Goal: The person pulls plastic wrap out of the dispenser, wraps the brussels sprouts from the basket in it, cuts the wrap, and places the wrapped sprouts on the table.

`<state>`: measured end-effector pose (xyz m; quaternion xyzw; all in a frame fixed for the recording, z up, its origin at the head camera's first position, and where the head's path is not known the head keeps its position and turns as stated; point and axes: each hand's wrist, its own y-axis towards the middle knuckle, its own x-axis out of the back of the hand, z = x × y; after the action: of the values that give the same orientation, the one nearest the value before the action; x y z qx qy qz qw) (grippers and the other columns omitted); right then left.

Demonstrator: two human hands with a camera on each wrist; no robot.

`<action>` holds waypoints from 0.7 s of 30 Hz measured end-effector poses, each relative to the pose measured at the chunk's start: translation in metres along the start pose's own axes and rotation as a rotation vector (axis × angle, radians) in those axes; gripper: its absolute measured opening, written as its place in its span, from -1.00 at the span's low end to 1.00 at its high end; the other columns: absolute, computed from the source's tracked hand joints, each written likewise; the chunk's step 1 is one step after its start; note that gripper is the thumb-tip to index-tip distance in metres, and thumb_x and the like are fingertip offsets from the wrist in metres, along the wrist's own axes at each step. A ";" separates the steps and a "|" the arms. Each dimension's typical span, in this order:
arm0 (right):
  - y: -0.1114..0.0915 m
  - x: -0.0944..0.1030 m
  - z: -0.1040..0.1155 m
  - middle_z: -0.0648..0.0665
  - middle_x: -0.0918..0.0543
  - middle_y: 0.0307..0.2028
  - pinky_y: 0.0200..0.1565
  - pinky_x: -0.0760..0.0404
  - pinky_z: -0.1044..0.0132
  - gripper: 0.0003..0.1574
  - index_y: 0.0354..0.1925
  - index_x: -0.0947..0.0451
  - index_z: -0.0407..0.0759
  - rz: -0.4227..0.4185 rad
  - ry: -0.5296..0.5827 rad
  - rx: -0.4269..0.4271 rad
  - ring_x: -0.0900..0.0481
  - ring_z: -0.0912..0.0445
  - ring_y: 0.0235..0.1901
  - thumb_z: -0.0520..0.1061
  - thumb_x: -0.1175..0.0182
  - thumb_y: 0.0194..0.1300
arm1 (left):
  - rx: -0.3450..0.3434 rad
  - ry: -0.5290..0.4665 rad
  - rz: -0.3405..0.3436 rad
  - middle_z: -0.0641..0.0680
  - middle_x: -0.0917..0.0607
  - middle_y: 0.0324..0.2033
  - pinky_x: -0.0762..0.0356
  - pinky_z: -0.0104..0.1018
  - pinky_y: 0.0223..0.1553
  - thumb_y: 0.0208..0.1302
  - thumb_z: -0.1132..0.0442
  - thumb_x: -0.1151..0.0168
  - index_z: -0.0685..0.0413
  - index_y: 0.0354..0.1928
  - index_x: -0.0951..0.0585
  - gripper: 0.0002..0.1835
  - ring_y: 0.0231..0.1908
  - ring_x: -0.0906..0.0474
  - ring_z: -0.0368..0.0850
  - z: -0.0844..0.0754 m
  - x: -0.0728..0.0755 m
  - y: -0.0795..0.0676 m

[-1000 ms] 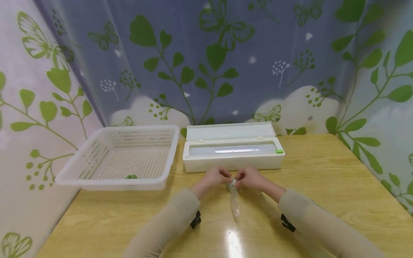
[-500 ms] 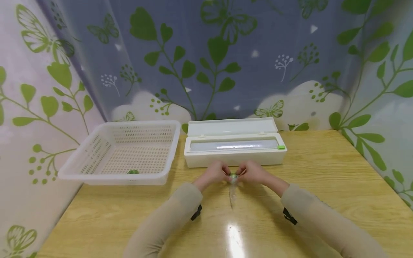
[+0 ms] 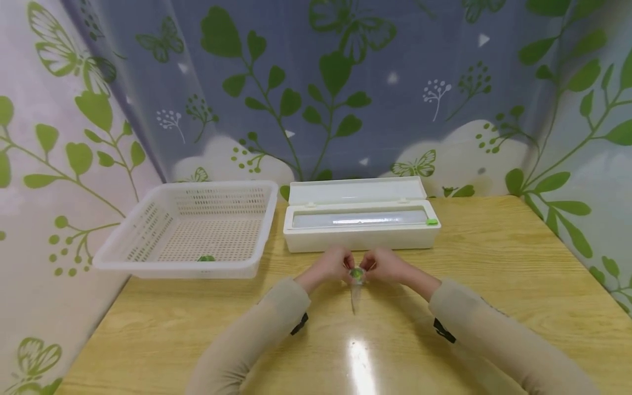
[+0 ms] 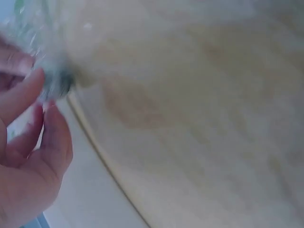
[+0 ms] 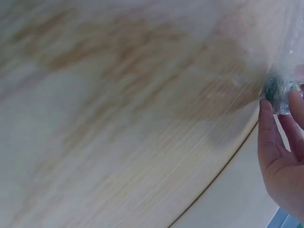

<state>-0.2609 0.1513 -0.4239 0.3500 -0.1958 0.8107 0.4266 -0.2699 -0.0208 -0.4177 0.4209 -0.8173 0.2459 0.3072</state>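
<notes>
A small green object (image 3: 357, 272) wrapped in clear cling film sits between both hands in the head view, its kind too small to tell. The left hand (image 3: 333, 265) pinches it from one side with thumb and fingertips, and the right hand (image 3: 387, 265) pinches it from the other. From it a loose tail of film (image 3: 355, 298) hangs toward the near side. Up close in the left wrist view, crinkled film surrounds a dark green bundle (image 4: 59, 81) at the fingertips. Part of the right hand (image 5: 283, 164) is cut off by the right wrist view's edge.
Just beyond the hands stands a white cling film dispenser (image 3: 362, 240), lid raised, with a film roll (image 3: 360, 218) inside and a green slider (image 3: 432, 222) at its right end. To the left is a white perforated basket (image 3: 197, 269) holding a small green item (image 3: 206, 258).
The wrapped green object has turned so more of its green shows, and its film tail looks shorter. Both hands keep hold of it. The head view has tilted slightly down.
</notes>
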 end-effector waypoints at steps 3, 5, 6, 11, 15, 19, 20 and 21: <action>-0.001 -0.001 0.001 -0.11 -0.62 -0.45 -0.37 -0.54 0.32 -0.88 -0.41 -0.57 -0.33 -0.009 -0.014 0.012 -0.57 0.06 -0.39 -0.33 -0.27 -0.03 | -0.004 -0.028 0.032 -0.01 -0.54 -0.52 -0.40 -0.44 -0.48 -0.16 0.42 -0.38 0.20 -0.50 -0.55 -0.83 -0.47 -0.41 -0.20 0.002 0.004 -0.001; -0.001 -0.002 0.002 -0.13 -0.62 -0.44 -0.37 -0.55 0.31 -0.88 -0.39 -0.57 -0.34 -0.028 -0.024 0.027 -0.58 0.04 -0.39 -0.35 -0.25 -0.02 | -0.008 -0.033 0.041 -0.01 -0.55 -0.51 -0.41 -0.43 -0.46 -0.13 0.42 -0.36 0.21 -0.48 -0.56 -0.85 -0.45 -0.42 -0.19 0.004 0.007 0.000; -0.001 -0.003 0.002 -0.14 -0.62 -0.43 -0.37 -0.55 0.30 -0.87 -0.38 -0.56 -0.35 -0.043 -0.031 0.033 -0.58 0.03 -0.38 -0.35 -0.24 -0.02 | -0.017 -0.030 0.037 0.00 -0.55 -0.51 -0.42 -0.42 -0.45 -0.11 0.43 -0.34 0.22 -0.48 -0.55 -0.86 -0.45 -0.42 -0.19 0.005 0.008 0.000; 0.001 -0.007 0.002 -0.14 -0.59 -0.44 -0.37 -0.54 0.32 -0.88 -0.42 -0.52 -0.35 -0.119 -0.087 0.082 -0.58 0.04 -0.39 -0.38 -0.23 -0.04 | -0.068 0.017 -0.015 0.07 -0.54 -0.47 -0.43 -0.42 -0.38 -0.08 0.48 -0.29 0.29 -0.41 -0.52 -0.84 -0.38 -0.45 -0.13 0.006 0.007 0.003; 0.001 -0.008 0.002 -0.12 -0.58 -0.47 -0.39 -0.53 0.33 -0.88 -0.46 -0.51 -0.32 -0.132 -0.140 0.138 -0.56 0.07 -0.43 -0.39 -0.25 -0.08 | -0.093 0.106 -0.012 0.13 -0.58 -0.37 -0.45 -0.39 -0.29 -0.08 0.48 -0.30 0.32 -0.30 -0.54 -0.77 -0.29 -0.49 -0.06 0.003 0.006 0.004; -0.003 -0.003 0.005 -0.12 -0.59 -0.44 -0.38 -0.53 0.29 -0.95 -0.42 -0.53 -0.30 -0.105 -0.107 0.121 -0.55 0.07 -0.40 -0.35 -0.18 0.03 | -0.109 0.195 0.006 0.07 -0.59 -0.36 -0.44 -0.39 -0.27 -0.08 0.45 -0.32 0.24 -0.32 -0.56 -0.79 -0.29 -0.49 -0.10 0.001 0.005 0.001; -0.003 -0.002 0.005 -0.13 -0.59 -0.42 -0.36 -0.53 0.28 -0.94 -0.39 -0.53 -0.32 -0.100 -0.093 0.107 -0.55 0.06 -0.39 -0.33 -0.17 0.06 | -0.115 0.209 0.003 0.05 -0.59 -0.38 -0.44 -0.40 -0.28 -0.09 0.45 -0.32 0.22 -0.34 -0.56 -0.79 -0.30 -0.49 -0.12 0.001 0.004 0.001; -0.004 -0.002 0.004 -0.15 -0.59 -0.41 -0.35 -0.54 0.27 -0.91 -0.37 -0.53 -0.34 -0.095 -0.080 0.094 -0.55 0.04 -0.38 -0.32 -0.15 0.09 | -0.117 0.215 0.001 0.04 -0.58 -0.39 -0.43 -0.41 -0.28 -0.10 0.45 -0.33 0.20 -0.35 -0.55 -0.79 -0.31 -0.48 -0.14 0.001 0.002 0.000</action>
<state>-0.2552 0.1499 -0.4220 0.4104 -0.1577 0.7832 0.4396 -0.2716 -0.0225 -0.4166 0.3729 -0.7929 0.2418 0.4168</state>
